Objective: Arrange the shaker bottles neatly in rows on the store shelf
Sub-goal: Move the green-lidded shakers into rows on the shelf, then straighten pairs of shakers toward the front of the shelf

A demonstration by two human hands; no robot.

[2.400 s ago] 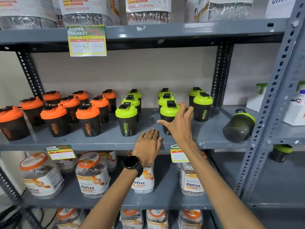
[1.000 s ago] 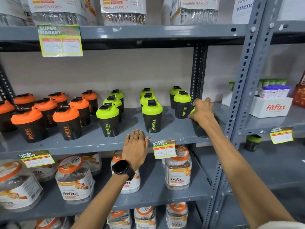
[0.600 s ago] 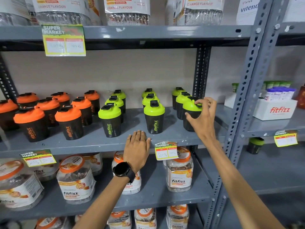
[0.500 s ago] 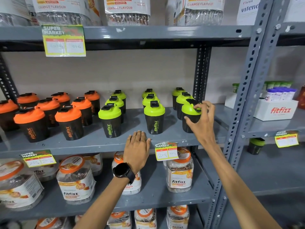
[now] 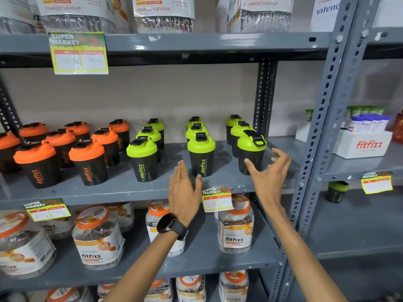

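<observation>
Black shaker bottles stand in rows on the grey middle shelf (image 5: 135, 190): several with orange lids (image 5: 87, 162) at the left, several with green lids (image 5: 201, 155) in three rows at the right. The front bottle of the rightmost green row (image 5: 250, 153) stands upright. My right hand (image 5: 269, 173) hovers just right of it, fingers spread, the thumb tip close to its lower side. My left hand (image 5: 184, 188), with a black watch on the wrist, is raised flat in front of the shelf edge, below the middle green row, holding nothing.
A grey slotted upright (image 5: 325, 118) bounds the shelf on the right. One more green-lidded shaker (image 5: 337, 191) stands on the lower shelf of the neighbouring bay, below a white fitfizz box (image 5: 363, 144). Price tags (image 5: 217, 199) hang on shelf edges; jars (image 5: 236, 227) fill the shelf below.
My right hand stood the green shaker upright at the front of the rightmost row, then let go and drew back slightly. My left hand lifted off the shelf edge.
</observation>
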